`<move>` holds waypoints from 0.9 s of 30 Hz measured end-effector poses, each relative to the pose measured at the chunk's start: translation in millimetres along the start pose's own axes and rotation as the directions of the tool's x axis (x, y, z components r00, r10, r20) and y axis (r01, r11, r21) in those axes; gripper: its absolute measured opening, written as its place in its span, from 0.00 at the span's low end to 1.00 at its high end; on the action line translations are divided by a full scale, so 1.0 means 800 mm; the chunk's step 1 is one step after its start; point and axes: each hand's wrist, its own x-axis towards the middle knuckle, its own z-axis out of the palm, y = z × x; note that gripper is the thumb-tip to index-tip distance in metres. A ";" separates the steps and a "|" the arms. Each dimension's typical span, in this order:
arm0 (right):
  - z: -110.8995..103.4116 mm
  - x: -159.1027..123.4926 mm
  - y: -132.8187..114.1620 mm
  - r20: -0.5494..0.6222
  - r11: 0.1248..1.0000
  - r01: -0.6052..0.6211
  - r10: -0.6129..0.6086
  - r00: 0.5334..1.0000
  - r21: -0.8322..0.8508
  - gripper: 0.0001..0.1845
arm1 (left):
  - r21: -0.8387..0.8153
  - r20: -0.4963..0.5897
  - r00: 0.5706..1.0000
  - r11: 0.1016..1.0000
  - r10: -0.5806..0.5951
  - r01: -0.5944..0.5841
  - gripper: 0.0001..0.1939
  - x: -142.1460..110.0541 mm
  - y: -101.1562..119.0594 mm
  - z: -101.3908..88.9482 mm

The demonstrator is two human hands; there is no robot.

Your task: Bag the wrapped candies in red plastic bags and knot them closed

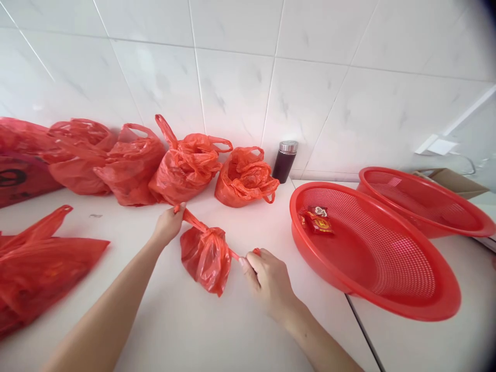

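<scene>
A small red plastic bag (206, 257) lies on the white counter (217, 330), its two handles pulled out to either side. My left hand (169, 223) is closed on the upper left handle. My right hand (268, 278) is closed on the right handle, pinching it by the thumb. The bag's neck looks cinched between the two handles. What is inside the bag is hidden.
Several filled red bags (186, 163) line the tiled wall, and a flat red bag (39, 263) lies at the left. A dark flask (284, 161) stands at the back. Two red perforated basins (372, 248) sit to the right, the nearer holding small red packets (318, 219).
</scene>
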 end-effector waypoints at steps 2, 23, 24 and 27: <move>-0.004 -0.001 0.002 -0.005 0.999 -0.022 0.022 1.000 0.035 0.20 | -0.058 0.079 0.996 0.997 -0.042 0.047 0.26 0.003 0.001 -0.015; 0.015 0.035 0.031 0.036 0.567 -0.305 0.435 0.900 0.765 0.25 | 0.422 0.212 0.839 0.727 0.502 -0.541 0.16 -0.099 0.071 -0.076; 0.019 0.033 0.032 0.077 0.565 -0.331 0.425 0.902 0.756 0.25 | 0.492 0.158 0.888 0.746 0.431 -0.449 0.18 -0.103 0.063 -0.093; 0.028 0.029 0.030 0.146 0.578 -0.364 0.389 0.910 0.730 0.25 | 0.642 0.051 0.993 0.759 0.105 -0.113 0.23 -0.120 0.031 -0.147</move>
